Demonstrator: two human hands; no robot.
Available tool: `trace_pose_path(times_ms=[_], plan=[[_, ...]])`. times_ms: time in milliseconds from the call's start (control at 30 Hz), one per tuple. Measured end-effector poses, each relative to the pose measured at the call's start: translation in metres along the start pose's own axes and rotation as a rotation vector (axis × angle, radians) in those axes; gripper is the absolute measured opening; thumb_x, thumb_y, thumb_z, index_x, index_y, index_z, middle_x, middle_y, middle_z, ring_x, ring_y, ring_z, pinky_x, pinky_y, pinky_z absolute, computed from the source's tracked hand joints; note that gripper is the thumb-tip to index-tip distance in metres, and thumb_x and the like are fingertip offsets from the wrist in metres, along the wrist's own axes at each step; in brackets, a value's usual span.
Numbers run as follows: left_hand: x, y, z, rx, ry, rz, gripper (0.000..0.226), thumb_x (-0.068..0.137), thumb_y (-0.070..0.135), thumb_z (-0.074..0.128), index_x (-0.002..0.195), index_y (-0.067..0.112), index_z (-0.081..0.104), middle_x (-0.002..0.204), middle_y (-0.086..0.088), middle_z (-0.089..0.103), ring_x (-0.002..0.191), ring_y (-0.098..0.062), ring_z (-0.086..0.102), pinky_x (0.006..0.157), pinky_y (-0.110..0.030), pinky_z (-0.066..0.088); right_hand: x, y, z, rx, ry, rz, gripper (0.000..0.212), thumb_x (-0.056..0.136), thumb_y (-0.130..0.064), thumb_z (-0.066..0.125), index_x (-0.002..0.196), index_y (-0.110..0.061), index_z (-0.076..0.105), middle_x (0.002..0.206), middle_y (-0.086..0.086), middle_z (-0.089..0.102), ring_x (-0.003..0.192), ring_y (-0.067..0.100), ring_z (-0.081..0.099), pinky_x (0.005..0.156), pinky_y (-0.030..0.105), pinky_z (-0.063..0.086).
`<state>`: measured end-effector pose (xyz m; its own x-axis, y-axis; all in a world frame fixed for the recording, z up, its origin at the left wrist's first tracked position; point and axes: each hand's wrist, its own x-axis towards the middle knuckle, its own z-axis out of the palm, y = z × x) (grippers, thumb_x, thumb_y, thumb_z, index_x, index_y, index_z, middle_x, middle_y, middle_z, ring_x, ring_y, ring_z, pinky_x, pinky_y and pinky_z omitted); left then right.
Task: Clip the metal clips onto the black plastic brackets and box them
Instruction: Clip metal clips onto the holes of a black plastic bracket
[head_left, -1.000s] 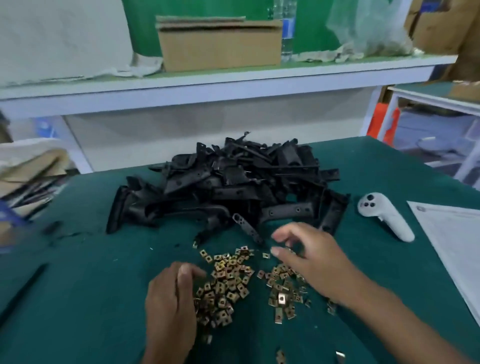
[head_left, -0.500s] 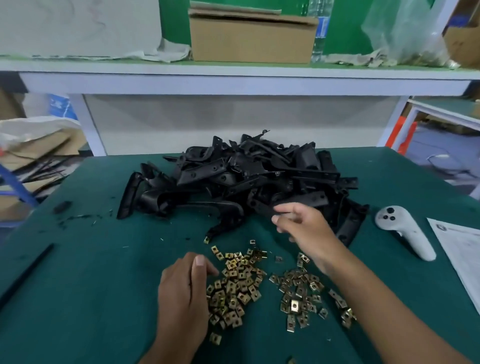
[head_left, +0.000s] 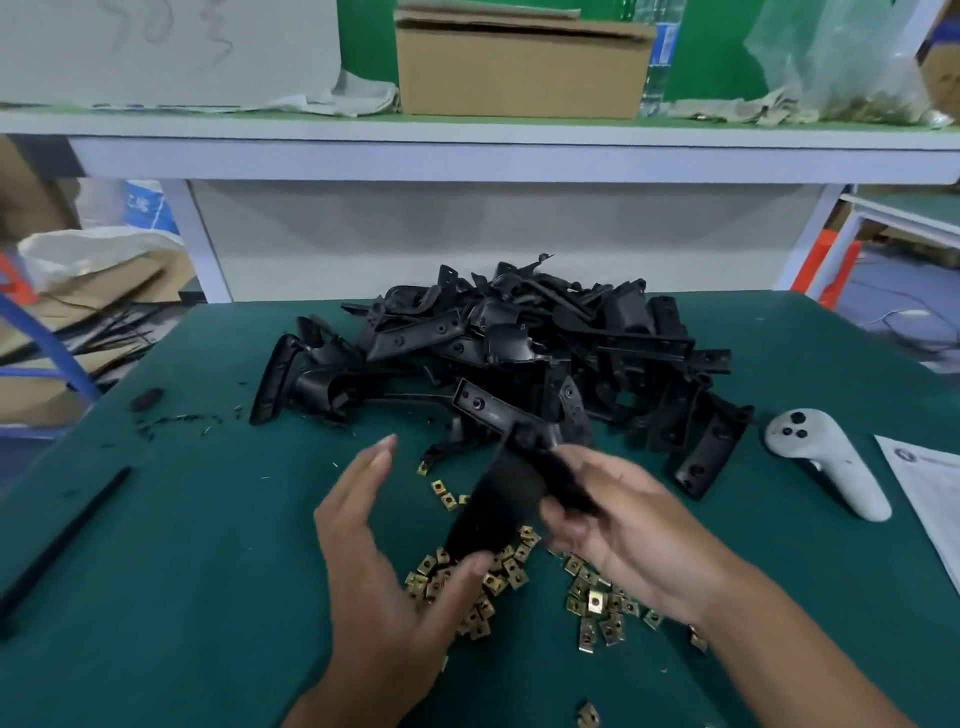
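A heap of black plastic brackets (head_left: 545, 343) lies in the middle of the green table (head_left: 182, 571). Brass-coloured metal clips (head_left: 597, 603) are scattered in front of it. My right hand (head_left: 623, 525) grips one black bracket (head_left: 498, 499), lifted above the clips and tilted toward me. My left hand (head_left: 374, 551) is beside that bracket with its fingers spread and relaxed; the thumb is at the bracket's lower end, and I cannot tell whether it touches.
A white handheld controller (head_left: 826, 457) lies right of the heap, with a printed sheet (head_left: 930, 499) beyond it. A black strip (head_left: 62, 540) lies at the table's left edge. A cardboard box (head_left: 519, 67) stands on the shelf behind.
My right hand has pulled one bracket out of the heap and brought it toward me. My left hand has risen off the clips and opened beside the bracket.
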<state>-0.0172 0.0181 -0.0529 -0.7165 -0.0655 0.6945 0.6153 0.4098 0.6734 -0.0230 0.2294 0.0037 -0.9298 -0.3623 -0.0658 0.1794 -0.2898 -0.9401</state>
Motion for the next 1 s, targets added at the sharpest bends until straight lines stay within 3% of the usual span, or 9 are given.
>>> trace_pose_path(times_ms=[133, 233, 367, 500, 600, 700, 800, 933, 1000], plan=[[-0.001, 0.002, 0.000, -0.028, -0.031, 0.071, 0.084, 0.085, 0.059, 0.071, 0.149, 0.017, 0.038, 0.150, 0.014, 0.043, 0.139, -0.011, 0.044, 0.111, -0.020, 0.034, -0.003, 0.014, 0.023, -0.005, -0.031, -0.012, 0.040, 0.093, -0.035, 0.062, 0.119, -0.005, 0.058, 0.095, 0.009, 0.074, 0.080, 0.015, 0.065, 0.075, 0.027, 0.052], [-0.001, -0.003, 0.003, 0.036, 0.062, 0.148, 0.070, 0.090, 0.062, 0.062, 0.150, 0.041, 0.033, 0.150, 0.026, 0.033, 0.139, -0.001, 0.038, 0.113, -0.017, 0.032, -0.006, 0.015, 0.034, -0.334, -0.116, -0.057, 0.038, 0.096, -0.051, 0.059, 0.120, -0.021, 0.065, 0.116, -0.005, 0.074, 0.112, 0.010, 0.066, 0.094, 0.022, 0.048], [-0.004, -0.004, 0.001, -0.245, 0.149, -0.105, 0.064, 0.085, 0.029, 0.067, 0.141, 0.049, 0.042, 0.132, -0.022, 0.055, 0.116, -0.039, 0.060, 0.096, -0.052, 0.051, -0.004, 0.000, 0.024, -0.610, -0.169, -0.138, 0.037, 0.098, -0.061, 0.048, 0.122, -0.043, 0.070, 0.128, -0.017, 0.065, 0.122, 0.003, 0.058, 0.100, 0.027, 0.047], [0.007, 0.008, 0.003, -0.424, 0.243, -0.239, 0.032, 0.101, 0.020, 0.055, 0.132, 0.028, 0.055, 0.122, -0.016, 0.066, 0.090, -0.027, 0.072, 0.070, -0.028, 0.059, 0.001, 0.007, -0.015, -1.040, 0.097, -0.167, 0.029, 0.093, -0.055, 0.059, 0.119, -0.046, 0.066, 0.119, -0.028, 0.062, 0.117, -0.002, 0.054, 0.096, 0.029, 0.050], [0.011, 0.011, -0.005, -0.486, 0.033, -0.566, 0.034, 0.098, 0.046, 0.050, 0.121, 0.031, 0.070, 0.105, -0.007, 0.077, 0.074, -0.024, 0.075, 0.050, -0.025, 0.055, 0.003, 0.029, -0.030, -1.408, 0.043, -0.059, 0.051, 0.084, -0.075, 0.054, 0.130, -0.053, 0.055, 0.124, -0.035, 0.047, 0.122, -0.004, 0.038, 0.105, 0.032, 0.038], [0.013, 0.013, -0.009, -0.584, -0.184, -0.807, 0.045, 0.089, 0.057, 0.053, 0.099, 0.023, 0.079, 0.094, -0.011, 0.077, 0.065, -0.026, 0.071, 0.044, -0.024, 0.047, 0.006, 0.044, -0.031, -1.447, 0.000, -0.074, 0.054, 0.081, -0.081, 0.048, 0.128, -0.055, 0.054, 0.120, -0.035, 0.041, 0.120, 0.002, 0.036, 0.104, 0.027, 0.031], [0.012, 0.015, -0.003, -0.690, -0.351, -0.854, 0.051, 0.090, 0.061, 0.062, 0.091, 0.013, 0.079, 0.083, -0.015, 0.070, 0.067, -0.028, 0.060, 0.057, -0.029, 0.046, 0.006, 0.045, -0.030, -1.462, 0.050, -0.164, 0.045, 0.085, -0.073, 0.046, 0.120, -0.050, 0.063, 0.115, -0.032, 0.045, 0.113, 0.000, 0.037, 0.098, 0.021, 0.031], [0.002, 0.015, 0.003, -0.725, -0.373, -0.949, 0.059, 0.079, 0.053, 0.069, 0.092, -0.004, 0.064, 0.079, -0.016, 0.061, 0.065, -0.025, 0.056, 0.052, -0.029, 0.047, 0.005, 0.045, -0.025, -1.510, 0.054, -0.260, 0.043, 0.094, -0.062, 0.043, 0.115, -0.039, 0.073, 0.110, -0.025, 0.057, 0.106, -0.002, 0.043, 0.095, 0.019, 0.031], [0.000, 0.014, 0.005, -0.671, -0.339, -0.948, 0.044, 0.074, 0.051, 0.072, 0.078, 0.009, 0.061, 0.078, -0.012, 0.053, 0.070, -0.025, 0.050, 0.054, -0.031, 0.045, 0.006, 0.045, -0.024, -1.496, 0.077, -0.305, 0.036, 0.099, -0.051, 0.047, 0.113, -0.033, 0.074, 0.109, -0.021, 0.060, 0.106, 0.001, 0.048, 0.095, 0.021, 0.034]])
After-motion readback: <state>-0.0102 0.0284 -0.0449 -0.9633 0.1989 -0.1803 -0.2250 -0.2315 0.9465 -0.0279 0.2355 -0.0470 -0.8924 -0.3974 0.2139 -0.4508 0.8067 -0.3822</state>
